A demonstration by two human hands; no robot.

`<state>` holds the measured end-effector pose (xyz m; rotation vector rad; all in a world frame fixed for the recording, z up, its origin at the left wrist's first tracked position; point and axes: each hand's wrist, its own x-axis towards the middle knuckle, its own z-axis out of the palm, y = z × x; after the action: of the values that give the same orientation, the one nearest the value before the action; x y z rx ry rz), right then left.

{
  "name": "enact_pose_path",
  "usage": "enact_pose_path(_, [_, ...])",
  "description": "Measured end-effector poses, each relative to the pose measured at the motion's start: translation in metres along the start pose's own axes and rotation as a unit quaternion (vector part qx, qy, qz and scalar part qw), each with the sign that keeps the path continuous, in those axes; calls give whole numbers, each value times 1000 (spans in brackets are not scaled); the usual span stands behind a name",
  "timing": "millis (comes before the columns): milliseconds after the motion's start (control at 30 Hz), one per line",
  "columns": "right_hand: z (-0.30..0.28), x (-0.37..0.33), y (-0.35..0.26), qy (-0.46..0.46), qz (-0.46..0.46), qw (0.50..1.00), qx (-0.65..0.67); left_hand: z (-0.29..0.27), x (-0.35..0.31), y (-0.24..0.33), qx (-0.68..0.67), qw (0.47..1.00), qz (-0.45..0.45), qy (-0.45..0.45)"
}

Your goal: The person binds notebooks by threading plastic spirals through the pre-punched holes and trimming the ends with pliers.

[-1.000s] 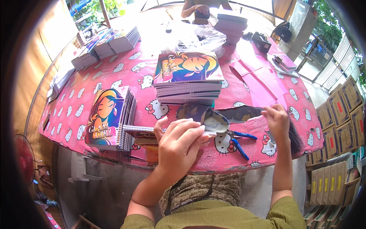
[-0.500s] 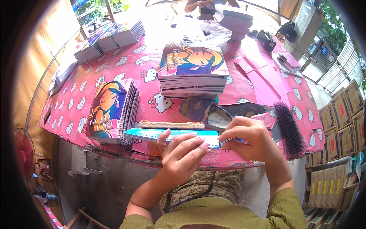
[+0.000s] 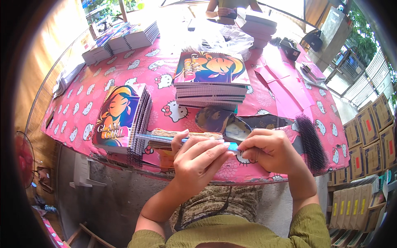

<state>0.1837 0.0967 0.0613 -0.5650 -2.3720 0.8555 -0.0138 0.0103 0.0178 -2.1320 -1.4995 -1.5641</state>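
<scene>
A thin blue-covered pad of punched sheets point(image 3: 233, 146) is tilted nearly edge-on above the table's near edge. My left hand point(image 3: 199, 160) is closed around it, with the fingers across its front. At its right end, my right hand point(image 3: 269, 151) is pinched closed; what lies between the fingertips is hidden. Just behind the pad sits a worn wooden block point(image 3: 188, 133). To the left lies a stack of spiral notebooks point(image 3: 120, 113) with an illustrated cover. A bundle of black spiral binding coils point(image 3: 311, 142) stands right of my right hand.
A taller notebook stack point(image 3: 211, 89) stands mid-table on the pink patterned cloth point(image 3: 165, 109). A dark patterned cloth item point(image 3: 213, 119) lies before it, pink sheets point(image 3: 285, 89) to its right. More notebooks point(image 3: 124, 39) are far left. Another person's hand point(image 3: 225, 12) shows at the far side.
The blue pad has tipped from showing its face to nearly edge-on. My left hand stays on it, and my right fingers have moved slightly up at its right end.
</scene>
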Motion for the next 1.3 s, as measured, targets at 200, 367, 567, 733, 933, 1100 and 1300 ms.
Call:
enact_pose_path(200, [14,-1,-16,94,40,989,-103,-1,17,4,36,997,-65,-9])
enact_pose_path(367, [20,-1,-14,107,23,991,-81,-4,11,-6,73,996,-38,-35])
enact_pose_path(567, [25,1,-9,100,-16,981,-164,0,11,-7,56,998,-35,-17])
enact_pose_path(733, [19,8,-20,135,43,985,-102,0,5,-10,53,998,-41,-13])
enact_pose_path(933, [-4,26,60,-109,108,977,-151,-13,1,-2,18,998,-12,-52])
enact_pose_path(1100, [44,13,96,-128,135,925,-331,-9,13,-1,24,998,-54,-10])
enact_pose_path(1300, [19,21,66,36,35,922,385,-7,3,-12,10,999,-35,8])
